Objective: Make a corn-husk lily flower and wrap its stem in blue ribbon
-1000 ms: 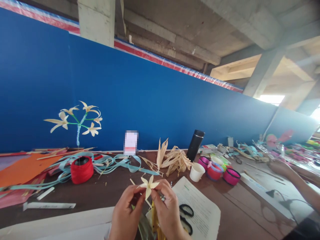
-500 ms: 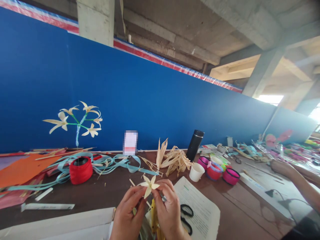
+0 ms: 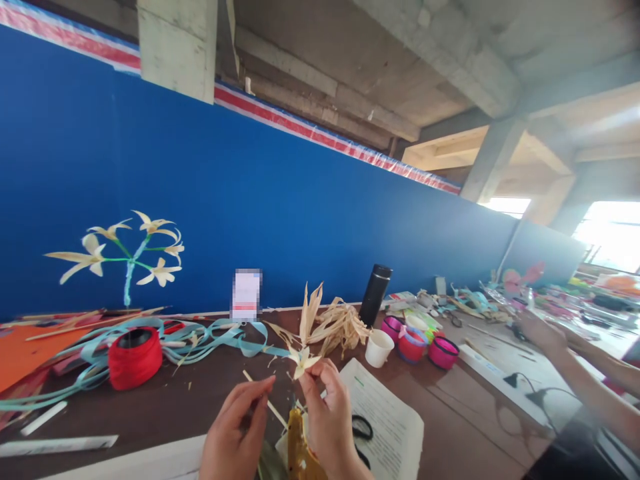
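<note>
My right hand (image 3: 330, 413) pinches a cream, star-shaped handmade flower (image 3: 303, 362) between thumb and fingertips, its pointed petals facing up. To the left of the flower and apart from it is my left hand (image 3: 237, 420), thumb and fingers drawn together. Anything between those fingertips is too small to make out. Under my right hand lies a yellow glue gun (image 3: 299, 443), partly covered. A thin pale stick (image 3: 273, 407) rests on the table between the hands. Black scissors handles (image 3: 363, 427) show beside my right wrist, on a printed sheet (image 3: 387, 417).
Dried husks (image 3: 340, 323), a white cup (image 3: 379, 348) and a black bottle (image 3: 375, 295) stand ahead. Leftward are a red ribbon roll (image 3: 135, 358), blue ribbon (image 3: 210, 337) and a finished flower stem (image 3: 129, 273). Another person's arm (image 3: 565, 360) reaches in from the right.
My left hand has let go of the flower and moved away to the left. My right hand keeps the flower, which now tilts differently. The view has turned slightly right.
</note>
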Demonstrator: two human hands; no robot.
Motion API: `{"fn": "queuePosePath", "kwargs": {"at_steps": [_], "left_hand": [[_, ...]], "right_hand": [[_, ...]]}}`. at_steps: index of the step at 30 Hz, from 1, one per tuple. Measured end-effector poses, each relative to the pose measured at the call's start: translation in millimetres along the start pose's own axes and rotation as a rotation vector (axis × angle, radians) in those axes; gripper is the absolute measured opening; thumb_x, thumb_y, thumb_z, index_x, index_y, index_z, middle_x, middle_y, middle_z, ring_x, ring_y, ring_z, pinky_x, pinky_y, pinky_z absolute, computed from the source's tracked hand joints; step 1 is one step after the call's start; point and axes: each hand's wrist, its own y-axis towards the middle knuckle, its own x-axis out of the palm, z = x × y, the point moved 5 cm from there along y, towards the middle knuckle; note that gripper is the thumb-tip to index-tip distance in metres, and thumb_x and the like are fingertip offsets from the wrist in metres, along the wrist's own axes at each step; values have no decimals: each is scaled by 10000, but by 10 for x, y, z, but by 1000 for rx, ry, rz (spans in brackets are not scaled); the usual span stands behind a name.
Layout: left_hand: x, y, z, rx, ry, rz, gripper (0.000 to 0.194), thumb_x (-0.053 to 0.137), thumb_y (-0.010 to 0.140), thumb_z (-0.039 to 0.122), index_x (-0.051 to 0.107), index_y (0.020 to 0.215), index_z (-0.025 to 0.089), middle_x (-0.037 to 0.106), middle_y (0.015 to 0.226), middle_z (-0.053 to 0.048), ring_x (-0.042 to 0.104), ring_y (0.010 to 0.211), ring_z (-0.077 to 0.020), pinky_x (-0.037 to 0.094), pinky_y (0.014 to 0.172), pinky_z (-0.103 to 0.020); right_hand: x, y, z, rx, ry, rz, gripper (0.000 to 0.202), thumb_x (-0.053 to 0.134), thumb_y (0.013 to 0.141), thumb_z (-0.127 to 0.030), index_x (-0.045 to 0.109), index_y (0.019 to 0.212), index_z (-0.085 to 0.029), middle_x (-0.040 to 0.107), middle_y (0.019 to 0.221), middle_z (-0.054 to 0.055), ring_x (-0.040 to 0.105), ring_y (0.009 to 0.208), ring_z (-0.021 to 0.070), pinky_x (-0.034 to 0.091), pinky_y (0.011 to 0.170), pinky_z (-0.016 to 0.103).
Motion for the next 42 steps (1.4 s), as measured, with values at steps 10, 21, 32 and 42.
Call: {"fn": "queuePosePath", "kwargs": {"at_steps": [10, 21, 32, 42], "left_hand": [[58, 4, -276, 36, 100, 13, 260, 530, 800, 382, 705, 957, 273, 689, 942, -22, 663, 811, -172, 538, 641, -223], [66, 9, -259, 28, 57, -4, 253, 509, 809, 343, 701, 946, 253, 683, 917, -30, 659, 767, -169, 536, 615, -235], [67, 11, -202, 14, 28, -35, 260, 484, 837, 320, 679, 989, 240, 659, 961, -51, 645, 833, -179, 531, 682, -261], [121, -33, -134, -27, -74, -92, 248, 486, 854, 328, 661, 1001, 234, 623, 961, -40, 622, 735, -143, 494, 627, -227]], "right_hand": [[102, 65, 401, 458, 685, 42, 254, 739, 693, -335, 577, 648, -145, 505, 580, -38, 398, 530, 62, 323, 522, 175], [208, 100, 448, 583, 864, 78, 251, 808, 603, -319, 637, 694, -159, 563, 592, -33, 460, 497, 65, 382, 518, 188], [147, 28, 320, 176, 193, -27, 174, 627, 782, -339, 634, 777, -165, 594, 695, -2, 509, 647, 129, 404, 612, 221], [178, -73, 19, -134, -134, -108, 95, 542, 842, -197, 598, 766, -198, 609, 801, 19, 572, 769, 153, 439, 726, 247]]}}
